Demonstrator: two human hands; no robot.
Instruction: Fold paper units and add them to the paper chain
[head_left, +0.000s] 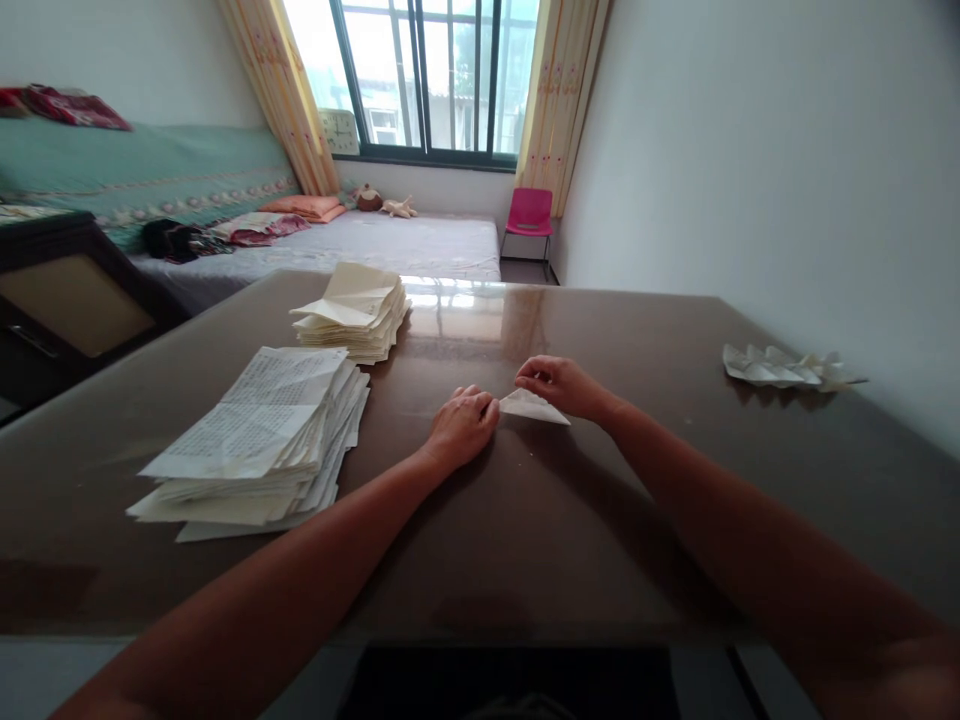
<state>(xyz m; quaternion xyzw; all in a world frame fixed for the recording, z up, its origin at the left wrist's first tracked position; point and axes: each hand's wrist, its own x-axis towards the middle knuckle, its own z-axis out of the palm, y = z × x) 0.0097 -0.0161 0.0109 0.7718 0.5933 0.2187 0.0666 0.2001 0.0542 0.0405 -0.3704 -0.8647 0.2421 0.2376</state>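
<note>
A small folded piece of white paper (pixel 535 406), roughly triangular, lies between my hands on the brown table. My left hand (pixel 463 428) rests on the tabletop with its fingers curled at the paper's left corner, the thumb side against it. Over the paper's upper edge, my right hand (pixel 561 384) is closed in a pinch, thumb and fingers together. Its fingertips partly hide the top of the fold.
Left of my arms stands a pile of handwritten sheets (pixel 247 425), with a yellowish paper stack (pixel 352 315) behind it. A row of folded paper pieces (pixel 784 368) lies at the far right of the glossy table (pixel 637 335). Beyond are a bed (pixel 405 245) and a pink chair (pixel 529 212).
</note>
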